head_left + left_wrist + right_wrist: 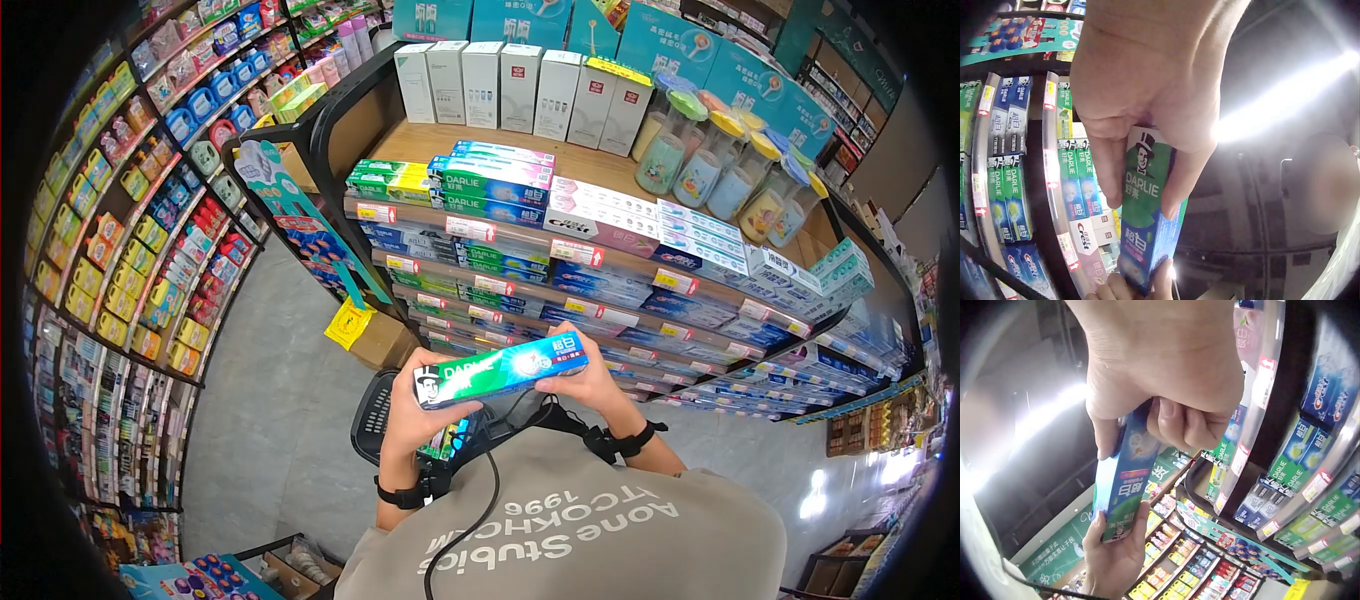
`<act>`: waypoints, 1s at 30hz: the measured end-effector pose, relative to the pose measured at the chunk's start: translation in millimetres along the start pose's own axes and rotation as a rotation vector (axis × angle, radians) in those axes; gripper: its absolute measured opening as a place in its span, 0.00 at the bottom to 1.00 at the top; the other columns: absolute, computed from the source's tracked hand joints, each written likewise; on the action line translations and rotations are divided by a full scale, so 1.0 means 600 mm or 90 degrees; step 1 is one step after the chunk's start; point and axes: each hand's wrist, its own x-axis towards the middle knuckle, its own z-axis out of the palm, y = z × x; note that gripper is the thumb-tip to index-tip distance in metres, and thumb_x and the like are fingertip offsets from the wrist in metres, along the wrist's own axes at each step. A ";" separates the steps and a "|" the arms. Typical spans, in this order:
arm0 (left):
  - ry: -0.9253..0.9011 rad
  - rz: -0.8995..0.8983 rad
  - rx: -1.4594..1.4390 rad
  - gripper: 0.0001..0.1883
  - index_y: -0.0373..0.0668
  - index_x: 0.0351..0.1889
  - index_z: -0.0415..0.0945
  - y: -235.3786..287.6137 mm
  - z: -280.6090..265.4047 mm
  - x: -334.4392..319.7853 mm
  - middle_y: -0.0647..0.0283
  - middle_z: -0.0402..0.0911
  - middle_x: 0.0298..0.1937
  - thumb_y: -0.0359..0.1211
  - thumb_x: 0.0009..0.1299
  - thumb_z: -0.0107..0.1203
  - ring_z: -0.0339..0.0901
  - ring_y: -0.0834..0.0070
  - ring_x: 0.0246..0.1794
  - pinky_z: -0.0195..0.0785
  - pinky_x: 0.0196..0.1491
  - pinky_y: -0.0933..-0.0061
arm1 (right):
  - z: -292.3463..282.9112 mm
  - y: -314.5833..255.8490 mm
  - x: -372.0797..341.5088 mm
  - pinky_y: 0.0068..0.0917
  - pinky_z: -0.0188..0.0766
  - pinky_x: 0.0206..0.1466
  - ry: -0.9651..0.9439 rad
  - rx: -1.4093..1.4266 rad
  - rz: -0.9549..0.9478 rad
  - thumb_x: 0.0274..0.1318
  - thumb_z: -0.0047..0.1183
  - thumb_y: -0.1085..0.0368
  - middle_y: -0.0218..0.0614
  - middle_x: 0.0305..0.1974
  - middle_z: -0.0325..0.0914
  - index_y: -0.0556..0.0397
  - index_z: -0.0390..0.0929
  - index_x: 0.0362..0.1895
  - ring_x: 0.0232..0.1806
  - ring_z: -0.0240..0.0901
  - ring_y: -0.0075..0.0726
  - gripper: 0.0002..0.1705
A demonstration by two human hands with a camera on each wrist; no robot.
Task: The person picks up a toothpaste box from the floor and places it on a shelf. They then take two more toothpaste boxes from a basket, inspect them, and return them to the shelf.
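A green and blue Darlie toothpaste box [497, 371] is held level in front of the chest, its printed face turned up. My left hand [404, 412] grips its green end, thumb along the near side. At the blue end, my right hand [592, 378] holds it between thumb and fingers. In the left wrist view, the left hand [1147, 94] covers one end of the box [1144, 206]. The right wrist view shows the right hand [1166, 369] with fingers curled at the opposite end.
A shelf unit ahead carries stacked toothpaste boxes [490, 190], white cartons [518, 88] and lidded jars [700, 175]. A black basket [368, 420] is beside the left forearm. A cardboard box [385, 340] stands near the shelf. Bottles line the left shelves [150, 260].
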 end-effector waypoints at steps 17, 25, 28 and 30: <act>0.003 -0.003 0.021 0.28 0.38 0.47 0.75 -0.012 -0.001 -0.001 0.64 0.85 0.43 0.24 0.51 0.81 0.81 0.82 0.43 0.75 0.48 0.76 | -0.004 -0.006 -0.003 0.25 0.72 0.52 -0.022 -0.053 0.023 0.47 0.82 0.64 0.25 0.43 0.80 0.51 0.75 0.48 0.47 0.74 0.19 0.30; -0.001 -0.026 0.028 0.28 0.38 0.47 0.74 -0.004 -0.005 0.002 0.64 0.85 0.42 0.24 0.51 0.81 0.81 0.83 0.43 0.75 0.47 0.77 | -0.004 -0.001 0.001 0.25 0.72 0.51 -0.026 -0.049 0.032 0.47 0.81 0.64 0.25 0.43 0.81 0.51 0.75 0.49 0.47 0.74 0.18 0.30; 0.002 -0.021 0.024 0.29 0.39 0.47 0.74 0.000 -0.002 0.005 0.64 0.85 0.42 0.24 0.51 0.81 0.81 0.83 0.43 0.75 0.47 0.77 | -0.001 -0.003 0.003 0.25 0.72 0.51 -0.013 -0.054 0.012 0.48 0.81 0.64 0.25 0.42 0.81 0.51 0.75 0.49 0.47 0.74 0.18 0.30; -0.002 -0.022 0.029 0.29 0.39 0.47 0.74 -0.002 -0.004 0.007 0.65 0.85 0.42 0.24 0.51 0.81 0.81 0.83 0.43 0.75 0.47 0.77 | -0.001 -0.004 0.003 0.25 0.72 0.51 -0.014 -0.055 0.013 0.48 0.81 0.63 0.25 0.42 0.81 0.51 0.75 0.49 0.46 0.74 0.18 0.30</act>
